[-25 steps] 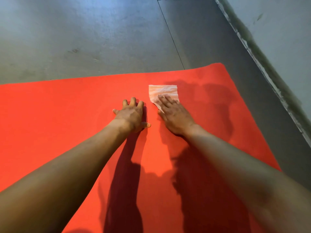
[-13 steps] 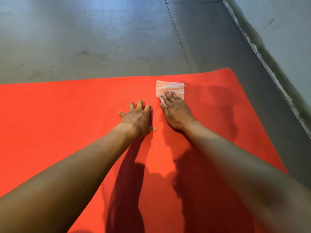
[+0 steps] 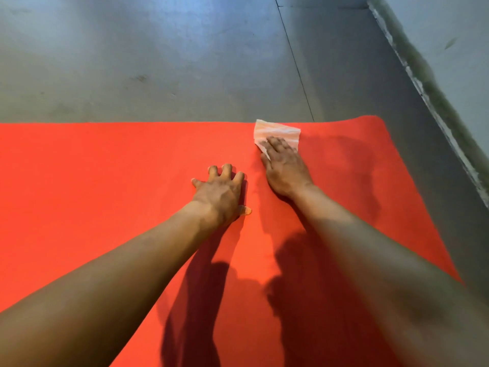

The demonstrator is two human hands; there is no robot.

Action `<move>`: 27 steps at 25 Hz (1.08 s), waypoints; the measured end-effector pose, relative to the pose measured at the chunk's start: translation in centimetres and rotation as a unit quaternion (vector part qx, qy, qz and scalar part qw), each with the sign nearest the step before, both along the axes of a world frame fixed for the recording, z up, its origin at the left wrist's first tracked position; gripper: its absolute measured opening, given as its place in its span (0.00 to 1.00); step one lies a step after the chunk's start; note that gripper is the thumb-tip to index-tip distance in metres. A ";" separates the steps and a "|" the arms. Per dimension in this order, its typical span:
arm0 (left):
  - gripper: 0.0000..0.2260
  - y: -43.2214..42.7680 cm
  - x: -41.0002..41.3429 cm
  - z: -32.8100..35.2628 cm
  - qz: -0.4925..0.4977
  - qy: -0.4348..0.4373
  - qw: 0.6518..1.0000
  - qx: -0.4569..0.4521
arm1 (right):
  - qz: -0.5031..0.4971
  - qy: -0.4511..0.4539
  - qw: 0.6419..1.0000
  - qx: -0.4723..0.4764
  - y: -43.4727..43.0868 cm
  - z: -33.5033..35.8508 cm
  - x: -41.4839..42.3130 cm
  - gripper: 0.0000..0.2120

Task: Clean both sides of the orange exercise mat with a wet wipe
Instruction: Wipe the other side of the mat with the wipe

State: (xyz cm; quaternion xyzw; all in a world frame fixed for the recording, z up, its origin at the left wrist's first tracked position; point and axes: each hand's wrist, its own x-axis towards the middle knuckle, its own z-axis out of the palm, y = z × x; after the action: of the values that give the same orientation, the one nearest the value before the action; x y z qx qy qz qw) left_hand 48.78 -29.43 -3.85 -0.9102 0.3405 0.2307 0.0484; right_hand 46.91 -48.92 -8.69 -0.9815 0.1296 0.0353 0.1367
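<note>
The orange mat lies flat on a grey floor and fills the lower part of the view. Its far edge runs from 9 o'clock toward 3 o'clock, and its rounded far corner sits toward 2 o'clock.

The right hand is laid flat on the mat, palm down, with its fingers straight and close together, pointing to about 11 o'clock. They press on the wipe and do not curl round it. The wipe is a pale, creased sheet spread flat on the mat. It lies at 12 o'clock from the hand. Its near part is under the fingertips, and the rest shows beyond them. Its far corner reaches the mat's far edge.

The left hand rests on the bare mat at about 8 o'clock from the right hand, just beside it but not touching. It is open, palm down, with the fingers spread and the thumb out toward 4 o'clock. It holds nothing and is clear of the wipe.

Both bare forearms reach in from 6 o'clock, and their dark shadows fall on the mat below them. A thin seam crosses the floor from 12 o'clock down to the mat's far edge. A pale wall with a rough base line stands at 2 o'clock.
</note>
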 end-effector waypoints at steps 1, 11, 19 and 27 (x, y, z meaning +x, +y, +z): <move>0.35 0.0 0.0 -0.1 0.001 0.001 1.000 -0.001 | -0.016 -0.001 1.000 -0.006 -1.2 0.0 0.5 0.23; 0.35 0.1 0.2 -0.4 0.011 0.002 1.000 -0.017 | 0.057 0.005 0.998 0.022 4.0 0.2 1.5 0.24; 0.37 0.9 -1.1 -1.7 0.029 -0.047 0.998 -0.015 | -0.075 0.051 0.995 0.050 3.0 1.3 -0.5 0.24; 0.32 3.7 -3.5 -1.3 0.015 -0.061 0.998 -0.025 | 0.057 0.015 0.998 0.037 6.3 1.1 -6.6 0.22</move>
State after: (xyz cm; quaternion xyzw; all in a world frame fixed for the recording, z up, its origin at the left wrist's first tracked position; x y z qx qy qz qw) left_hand 45.25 -25.73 -5.14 -0.9285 0.3288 0.1671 0.0422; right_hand 40.29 -42.60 -7.61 -0.9810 0.0741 0.0625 0.1682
